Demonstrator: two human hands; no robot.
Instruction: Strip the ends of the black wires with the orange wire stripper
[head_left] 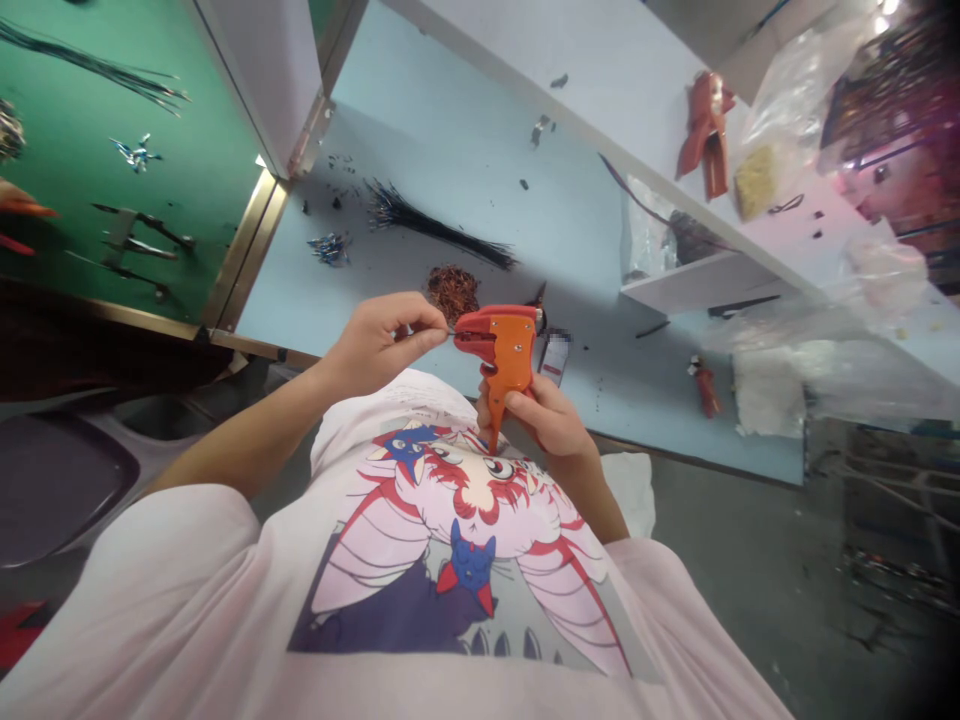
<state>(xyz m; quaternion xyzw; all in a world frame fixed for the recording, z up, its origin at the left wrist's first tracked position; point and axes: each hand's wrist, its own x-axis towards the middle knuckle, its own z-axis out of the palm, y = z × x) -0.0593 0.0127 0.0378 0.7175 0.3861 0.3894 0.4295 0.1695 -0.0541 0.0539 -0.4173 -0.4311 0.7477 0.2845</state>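
My right hand [536, 420] grips the handle of an orange automatic wire stripper [504, 345], holding it upright in front of my chest. My left hand [382, 345] pinches a thin wire [451, 331] between finger and thumb. The wire's tip goes into the stripper's jaws, and the part inside them is hidden. Beyond my hands, a small heap of reddish-brown wire scraps [453, 292] and a bundle of thin black wires [435, 230] lie on the pale blue workbench [465, 130].
A green mat [67, 120] at the left holds wire bundles and pliers. A white shelf [600, 90] runs along the right, bearing a red-orange tool [706, 135] and plastic bags [795, 90]. A small red tool [705, 388] lies on the bench. Grey floor [720, 560] shows below the bench.
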